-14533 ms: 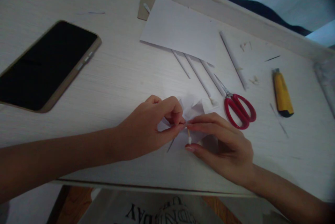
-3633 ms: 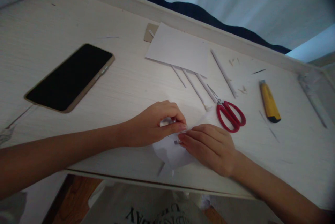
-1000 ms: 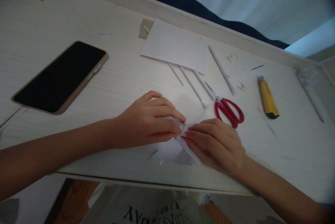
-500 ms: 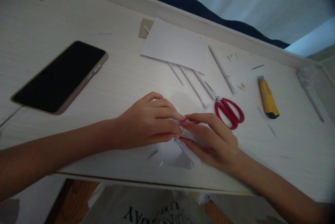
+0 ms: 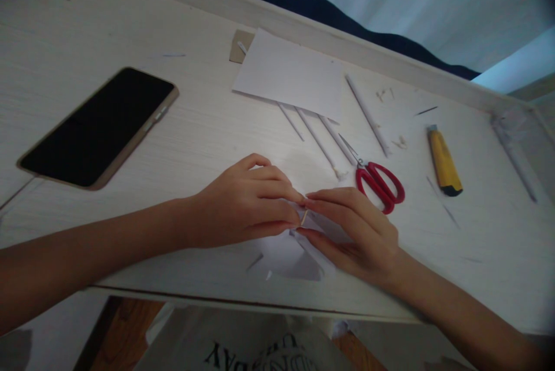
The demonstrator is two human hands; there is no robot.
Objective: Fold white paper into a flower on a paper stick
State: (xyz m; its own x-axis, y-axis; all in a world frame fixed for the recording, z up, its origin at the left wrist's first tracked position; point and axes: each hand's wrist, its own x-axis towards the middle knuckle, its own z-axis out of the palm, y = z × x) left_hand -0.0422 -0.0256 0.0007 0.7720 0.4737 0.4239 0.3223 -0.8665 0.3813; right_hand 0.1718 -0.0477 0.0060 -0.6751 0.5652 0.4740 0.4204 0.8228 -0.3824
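A folded white paper piece (image 5: 290, 258) lies near the table's front edge, partly hidden under both hands. My left hand (image 5: 251, 200) grips its upper part with closed fingers. Facing it, my right hand (image 5: 353, 226) pinches the same paper, fingertips nearly touching those of the left. Between the fingertips shows a small pale strip (image 5: 304, 218); I cannot make out whether it is part of the paper. Just beyond the right hand lie red-handled scissors (image 5: 377, 183), blades slightly apart.
A white sheet (image 5: 290, 73) covers the ends of several rolled paper sticks (image 5: 318, 143). Another paper stick (image 5: 367, 115) lies to its right. A yellow glue tube (image 5: 445, 163) is at the right, a phone (image 5: 99, 128) with a cable at the left. A raised rim (image 5: 390, 65) bounds the back.
The fingertips of my right hand have shifted very slightly, showing a little more of the pale strip. The paper has moved a touch to the right.
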